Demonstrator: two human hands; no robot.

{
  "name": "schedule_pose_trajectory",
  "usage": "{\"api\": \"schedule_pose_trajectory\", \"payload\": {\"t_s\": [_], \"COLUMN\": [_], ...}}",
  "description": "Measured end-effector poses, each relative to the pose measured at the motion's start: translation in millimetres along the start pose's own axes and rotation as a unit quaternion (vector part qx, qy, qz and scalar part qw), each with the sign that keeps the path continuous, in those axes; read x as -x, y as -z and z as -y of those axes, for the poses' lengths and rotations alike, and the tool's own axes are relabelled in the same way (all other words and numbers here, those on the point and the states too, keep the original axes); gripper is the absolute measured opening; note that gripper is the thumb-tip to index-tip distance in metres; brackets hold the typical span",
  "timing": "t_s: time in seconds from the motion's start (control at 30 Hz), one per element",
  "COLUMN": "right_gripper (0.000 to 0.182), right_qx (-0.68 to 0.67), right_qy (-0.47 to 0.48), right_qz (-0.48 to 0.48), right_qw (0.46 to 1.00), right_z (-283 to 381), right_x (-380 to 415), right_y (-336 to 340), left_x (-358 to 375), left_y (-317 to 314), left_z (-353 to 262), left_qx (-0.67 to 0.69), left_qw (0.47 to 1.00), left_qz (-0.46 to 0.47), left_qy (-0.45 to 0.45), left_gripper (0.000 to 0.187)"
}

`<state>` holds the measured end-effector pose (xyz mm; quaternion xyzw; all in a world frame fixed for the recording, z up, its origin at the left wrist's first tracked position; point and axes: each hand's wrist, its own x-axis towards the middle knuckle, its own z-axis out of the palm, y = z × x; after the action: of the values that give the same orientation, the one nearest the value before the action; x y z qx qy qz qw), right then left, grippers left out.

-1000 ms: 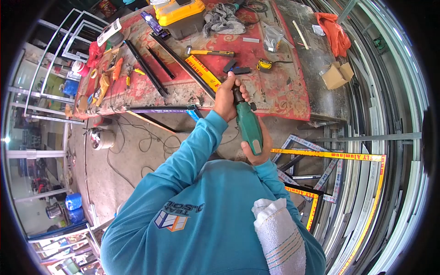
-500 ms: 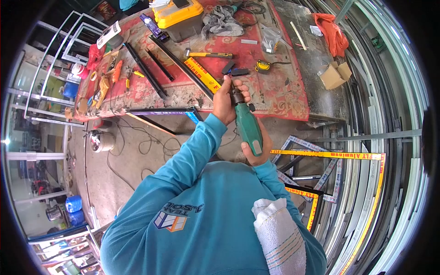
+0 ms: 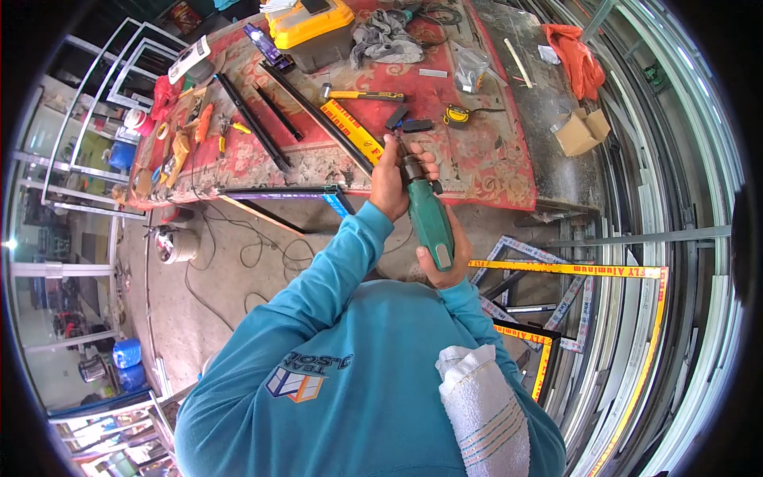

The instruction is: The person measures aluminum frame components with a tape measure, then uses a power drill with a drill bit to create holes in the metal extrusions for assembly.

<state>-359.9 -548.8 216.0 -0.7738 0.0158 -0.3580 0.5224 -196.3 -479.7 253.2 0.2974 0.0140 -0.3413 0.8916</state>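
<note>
A green power drill (image 3: 431,219) is held in front of my chest, its dark chuck (image 3: 412,167) pointing away over the table's front edge. My left hand (image 3: 391,181) is wrapped around the chuck end, thumb on one side and fingertips on the other. Around the rear of the green body closes my right hand (image 3: 447,266), with its thumb on the near side; its other fingers are mostly hidden. Just past the chuck lie small dark blue and black pieces (image 3: 413,125). A bar with yellow tape (image 3: 350,131) runs close by my left hand.
On the red cloth-covered table (image 3: 485,171) are a hammer (image 3: 366,95), a tape measure (image 3: 457,116), a yellow-lidded toolbox (image 3: 314,36), grey rag (image 3: 385,38) and black bars (image 3: 250,119). Taped frames (image 3: 568,269) stand at right. Cables (image 3: 266,246) lie on the floor.
My left thumb and fingers have shifted slightly around the chuck. The drill and my right hand stay almost in the same place.
</note>
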Motion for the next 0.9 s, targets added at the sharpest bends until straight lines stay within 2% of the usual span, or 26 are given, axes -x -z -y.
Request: {"api": "schedule_pose_trajectory", "payload": {"t_s": [0.33, 0.6, 0.9], "right_gripper": [0.079, 0.079, 0.078], "right_qx": [-0.001, -0.013, -0.022], "right_qy": [-0.014, -0.029, -0.039], "right_qz": [0.000, 0.007, 0.013], "right_qw": [1.000, 0.999, 0.999], "right_z": [0, 3, 3], "right_x": [3, 3, 8], "right_y": [-2, -1, -1], "left_x": [1, 13, 15], "left_y": [5, 11, 14], "left_z": [-1, 1, -3], "left_qx": [0.015, -0.047, 0.013], "left_qw": [1.000, 0.996, 0.996], "left_qz": [0.013, 0.039, 0.057], "left_qy": [0.012, 0.071, 0.068], "left_gripper": [0.060, 0.074, 0.070]}}
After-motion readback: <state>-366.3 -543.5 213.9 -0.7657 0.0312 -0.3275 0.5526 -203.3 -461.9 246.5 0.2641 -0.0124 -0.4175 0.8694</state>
